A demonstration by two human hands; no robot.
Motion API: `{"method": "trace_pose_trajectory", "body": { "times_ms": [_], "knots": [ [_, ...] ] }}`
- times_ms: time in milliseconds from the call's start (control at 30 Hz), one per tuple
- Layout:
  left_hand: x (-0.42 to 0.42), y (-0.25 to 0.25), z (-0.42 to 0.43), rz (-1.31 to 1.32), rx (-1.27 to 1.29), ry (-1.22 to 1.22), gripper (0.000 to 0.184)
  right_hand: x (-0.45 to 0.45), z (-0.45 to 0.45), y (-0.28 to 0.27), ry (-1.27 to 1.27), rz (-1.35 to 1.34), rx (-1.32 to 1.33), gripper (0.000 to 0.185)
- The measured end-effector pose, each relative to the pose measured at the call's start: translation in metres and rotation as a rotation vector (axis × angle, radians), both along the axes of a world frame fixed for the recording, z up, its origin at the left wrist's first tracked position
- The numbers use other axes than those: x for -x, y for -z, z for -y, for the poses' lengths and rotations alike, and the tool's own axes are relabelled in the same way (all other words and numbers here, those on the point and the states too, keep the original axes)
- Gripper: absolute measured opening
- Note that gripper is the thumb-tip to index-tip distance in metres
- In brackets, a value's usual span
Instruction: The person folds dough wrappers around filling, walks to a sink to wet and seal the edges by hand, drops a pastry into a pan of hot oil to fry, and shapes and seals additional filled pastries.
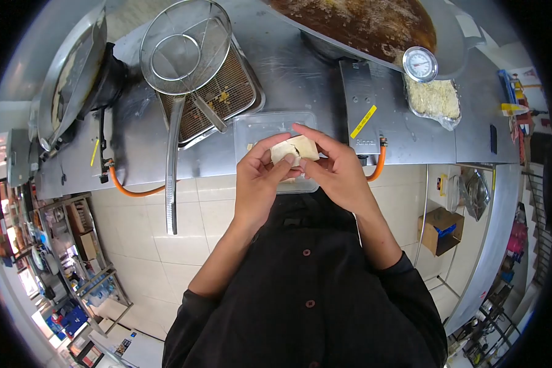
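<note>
My left hand (259, 181) and my right hand (343, 178) meet in front of my chest, both closed on a pale, off-white piece of food (305, 146). It looks soft, with a dark slit or crack across its middle; its exact kind is unclear. Both thumbs press on its near side, while the fingers curl round its outer edges. Beneath the hands is a clear plastic container (260, 126) at the counter's front edge, partly hidden by them.
Left of the container, a wire strainer (176, 105) and another long-handled tool lie over a rack in a metal tray (254, 101). A pan of brown bubbling oil (362, 27) with a dial thermometer (420, 64) stands ahead on a burner (360, 110). A plastic-wrapped pack of pale shreds (434, 99) lies right.
</note>
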State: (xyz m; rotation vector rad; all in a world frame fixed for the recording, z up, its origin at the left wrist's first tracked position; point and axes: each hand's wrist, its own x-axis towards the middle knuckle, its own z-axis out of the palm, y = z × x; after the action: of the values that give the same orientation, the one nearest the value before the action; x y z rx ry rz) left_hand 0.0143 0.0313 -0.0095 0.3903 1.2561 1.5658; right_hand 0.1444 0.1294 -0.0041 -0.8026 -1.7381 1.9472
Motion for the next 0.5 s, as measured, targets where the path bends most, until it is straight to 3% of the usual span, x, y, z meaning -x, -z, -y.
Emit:
{"method": "trace_pose_trajectory", "body": {
  "times_ms": [367,500],
  "knots": [
    [-0.0053,0.0018,-0.0042,-0.029,-0.049,-0.017,0.038,0.0041,0.0084,-0.0049,0.069,-0.042,-0.21,0.05],
    [-0.0012,-0.001,-0.0017,0.141,0.017,-0.027,0.034,-0.0001,0.0023,0.0013,0.049,-0.013,-0.229,0.051]
  ]
}}
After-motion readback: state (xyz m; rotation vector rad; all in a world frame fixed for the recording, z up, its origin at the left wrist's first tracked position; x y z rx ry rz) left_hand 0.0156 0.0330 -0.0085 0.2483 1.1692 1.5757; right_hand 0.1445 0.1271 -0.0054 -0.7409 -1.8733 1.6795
